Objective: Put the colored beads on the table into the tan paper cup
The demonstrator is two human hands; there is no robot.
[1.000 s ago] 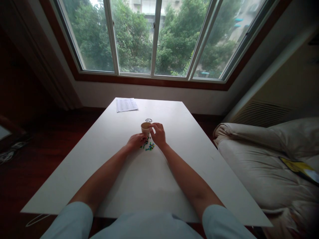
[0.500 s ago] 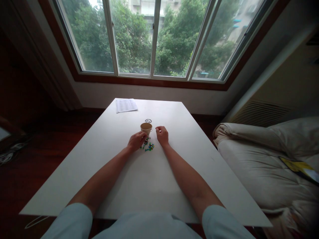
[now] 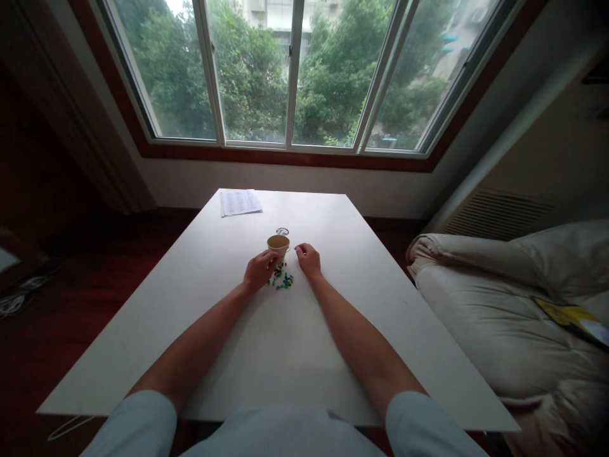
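Note:
A paper cup (image 3: 278,245), pale outside and brown inside, stands upright near the middle of the white table. Right in front of its near left side is my left hand (image 3: 259,270), fingers pinched together; whether they touch the cup or grip something tiny does not show. On the cup's right, a small gap away, my right hand (image 3: 309,259) is closed in a pinch too, and anything between its fingertips is too small to make out. Several tiny coloured beads (image 3: 285,281), green, blue, yellow and dark, lie scattered on the tabletop beside my left hand.
Behind the cup lies a thin dark loop (image 3: 282,231). Sheets of printed paper (image 3: 240,202) rest at the far left corner of the white table (image 3: 285,368). A padded pale sofa (image 3: 476,298) is on the right, and a window (image 3: 295,76) rises beyond the table.
My right hand has shifted very slightly, its fingertips drawing a little closer together. The left hand, cup and beads look nearly the same; the whole view has moved slightly.

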